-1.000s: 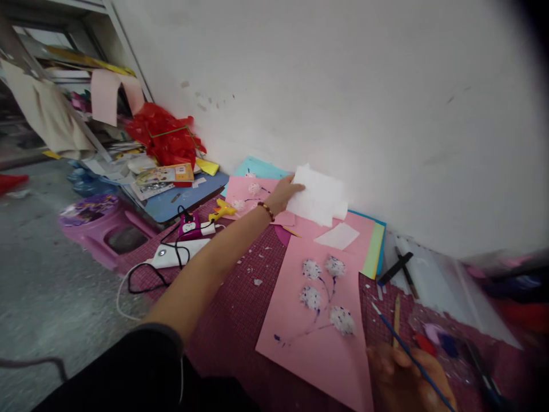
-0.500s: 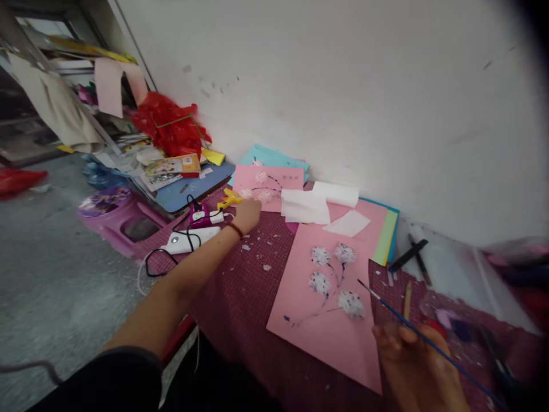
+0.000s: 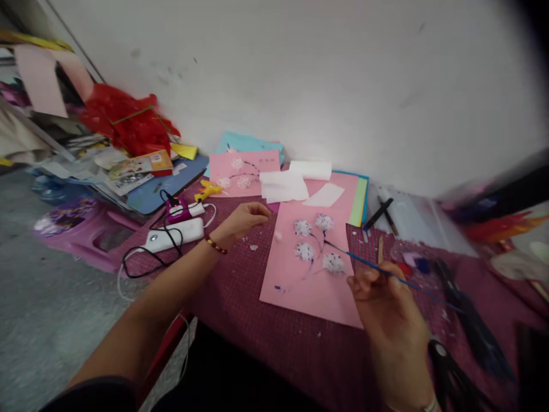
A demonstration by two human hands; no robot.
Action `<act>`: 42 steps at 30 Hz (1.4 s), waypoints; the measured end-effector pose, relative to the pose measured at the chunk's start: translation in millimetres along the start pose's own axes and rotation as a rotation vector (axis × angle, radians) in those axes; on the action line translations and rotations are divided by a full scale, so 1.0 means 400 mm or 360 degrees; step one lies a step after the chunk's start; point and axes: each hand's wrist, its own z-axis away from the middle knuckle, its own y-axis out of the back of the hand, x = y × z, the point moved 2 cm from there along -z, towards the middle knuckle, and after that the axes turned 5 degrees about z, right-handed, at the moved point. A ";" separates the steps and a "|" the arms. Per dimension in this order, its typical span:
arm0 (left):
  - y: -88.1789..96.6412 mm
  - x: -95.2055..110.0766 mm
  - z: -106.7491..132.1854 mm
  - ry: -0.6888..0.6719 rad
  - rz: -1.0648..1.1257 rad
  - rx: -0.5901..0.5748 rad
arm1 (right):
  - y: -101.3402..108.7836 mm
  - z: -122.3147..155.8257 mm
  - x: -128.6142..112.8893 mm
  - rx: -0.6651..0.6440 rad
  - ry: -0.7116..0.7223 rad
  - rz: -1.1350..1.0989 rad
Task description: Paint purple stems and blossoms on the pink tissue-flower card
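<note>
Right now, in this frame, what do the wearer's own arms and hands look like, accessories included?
Both hands are bare. The left hand has a beaded bracelet in dark red and yellowish tones at its wrist, and a black sleeve ends near the elbow. The right hand shows a pale band at the wrist, partly cut off.

The blue brush [image 3: 362, 261] blurs beyond the right hand [image 3: 386, 297], whose forearm the bottom edge cuts off; corner marks [image 3: 269, 160] on the rear pink sheet [image 3: 257, 155] are too small to read

Two hands [image 3: 245, 218] [image 3: 388, 303], one blue paintbrush [image 3: 363, 261]
</note>
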 end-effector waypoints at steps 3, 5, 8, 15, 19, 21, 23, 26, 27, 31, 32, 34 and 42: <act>-0.074 0.012 0.045 -0.0113 0.0081 -0.0143 | -0.017 0.010 0.002 -0.0027 0.0024 0.0017; -0.102 0.020 0.063 -0.0248 -0.0081 -0.0191 | -0.024 0.015 0.000 -0.0045 0.0055 0.0053; -0.127 0.041 0.078 -0.0484 -0.0334 -0.0273 | -0.029 0.018 -0.003 -0.0060 0.0076 0.0106; -0.177 0.059 0.032 -0.0523 -0.0889 -0.0354 | -0.030 0.012 0.015 -0.0110 0.0080 0.0171; -0.211 0.032 -0.009 -0.0558 -0.0896 -0.0524 | -0.030 0.007 0.025 -0.0171 0.0069 0.0222; -0.214 0.026 -0.012 -0.0567 -0.0796 -0.0486 | -0.032 0.006 0.028 -0.0210 0.0066 0.0218; -0.208 0.030 0.003 -0.0490 -0.0576 -0.0449 | -0.037 0.008 0.031 -0.0240 0.0063 0.0199; -0.200 0.058 0.059 -0.0292 -0.0011 -0.0520 | -0.049 0.017 0.035 -0.0205 0.0138 0.0271; -0.201 0.072 0.083 -0.0244 0.0204 -0.0567 | -0.054 0.023 0.037 -0.0165 0.0185 0.0384; -0.208 0.135 0.165 -0.0294 0.0626 -0.0529 | -0.083 0.052 0.053 -0.0115 0.0375 0.1115; -0.210 0.150 0.179 -0.0370 0.0603 -0.0498 | -0.090 0.058 0.058 -0.0149 0.0422 0.1226; -0.214 0.172 0.199 -0.0535 0.0511 -0.0449 | -0.102 0.065 0.067 -0.0203 0.0513 0.1309; -0.224 0.174 0.219 -0.0330 0.0933 -0.0672 | -0.102 0.066 0.071 -0.0149 0.0474 0.1397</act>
